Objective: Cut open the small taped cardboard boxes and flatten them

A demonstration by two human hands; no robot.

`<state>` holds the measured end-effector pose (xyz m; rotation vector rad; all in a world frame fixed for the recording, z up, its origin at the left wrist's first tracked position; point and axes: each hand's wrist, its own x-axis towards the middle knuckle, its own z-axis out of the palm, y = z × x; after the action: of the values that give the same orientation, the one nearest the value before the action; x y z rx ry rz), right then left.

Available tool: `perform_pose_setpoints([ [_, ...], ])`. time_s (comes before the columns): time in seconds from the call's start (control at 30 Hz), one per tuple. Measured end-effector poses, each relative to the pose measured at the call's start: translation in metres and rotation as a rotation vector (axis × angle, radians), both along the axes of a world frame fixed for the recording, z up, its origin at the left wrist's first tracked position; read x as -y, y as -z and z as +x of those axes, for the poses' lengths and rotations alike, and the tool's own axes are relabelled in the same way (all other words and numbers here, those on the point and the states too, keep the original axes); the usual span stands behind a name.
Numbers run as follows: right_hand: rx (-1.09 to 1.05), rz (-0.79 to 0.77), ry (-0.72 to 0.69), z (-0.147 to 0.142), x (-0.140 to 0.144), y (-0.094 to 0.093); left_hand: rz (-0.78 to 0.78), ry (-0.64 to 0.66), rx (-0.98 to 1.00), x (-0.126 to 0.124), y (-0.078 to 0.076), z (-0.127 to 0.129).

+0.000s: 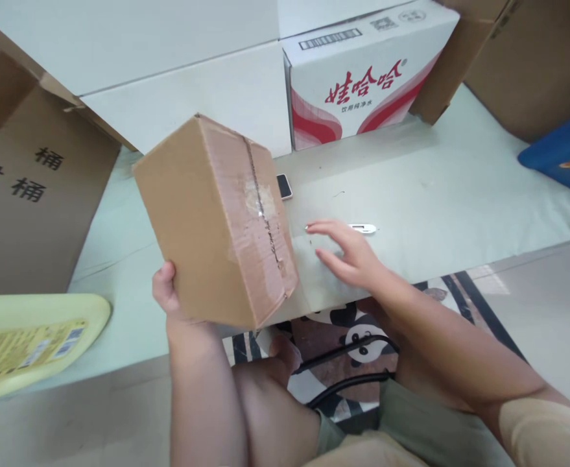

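Observation:
A brown cardboard box (pixel 194 220) is tilted above the pale green table cover, its taped side with a dark seam facing right. My left hand (pixel 166 290) grips the box at its lower left edge; only the thumb side shows, and the other fingers are hidden behind it. To the right of the box, my right hand (pixel 347 253) is empty, thumb and fingers apart. Just beyond that hand lies a small white utility knife (pixel 363 228), partly covered by the fingers. A dark-screened phone-like device (pixel 284 186) shows partly behind the box.
At the back stand a white and red water carton (pixel 357 97) and plain white boxes (pixel 187 91). A large brown carton (pixel 36 188) is at the left, near a yellow container (pixel 41 340) with a label. A blue object (pixel 564 152) lies on the table cover (pixel 435 194) at the right.

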<state>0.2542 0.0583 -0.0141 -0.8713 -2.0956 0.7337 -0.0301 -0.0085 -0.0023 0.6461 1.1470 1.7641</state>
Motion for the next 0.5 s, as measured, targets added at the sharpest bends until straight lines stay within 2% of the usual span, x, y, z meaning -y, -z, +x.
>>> perform_pose_setpoints([
  [0.07,0.215,-0.014,0.244,0.009,-0.012,0.008,0.055,-0.089,-0.033,-0.004,-0.005,-0.002],
  [0.13,0.442,-0.06,0.402,0.016,-0.021,0.016,0.083,-0.141,-0.051,-0.008,-0.008,-0.004],
  [0.2,0.584,-0.112,0.458,0.022,-0.026,0.022,0.097,-0.161,-0.046,-0.009,-0.009,-0.004],
  [0.27,0.635,-0.141,0.475,0.025,-0.029,0.026,0.071,-0.158,-0.033,-0.007,-0.009,-0.003],
  [0.37,0.548,-0.169,0.497,0.024,-0.031,0.024,-0.041,-0.1,-0.008,0.0,-0.006,-0.002],
  [0.5,0.041,-0.143,0.427,0.016,-0.025,0.005,-0.128,0.037,0.021,0.008,0.003,-0.005],
])
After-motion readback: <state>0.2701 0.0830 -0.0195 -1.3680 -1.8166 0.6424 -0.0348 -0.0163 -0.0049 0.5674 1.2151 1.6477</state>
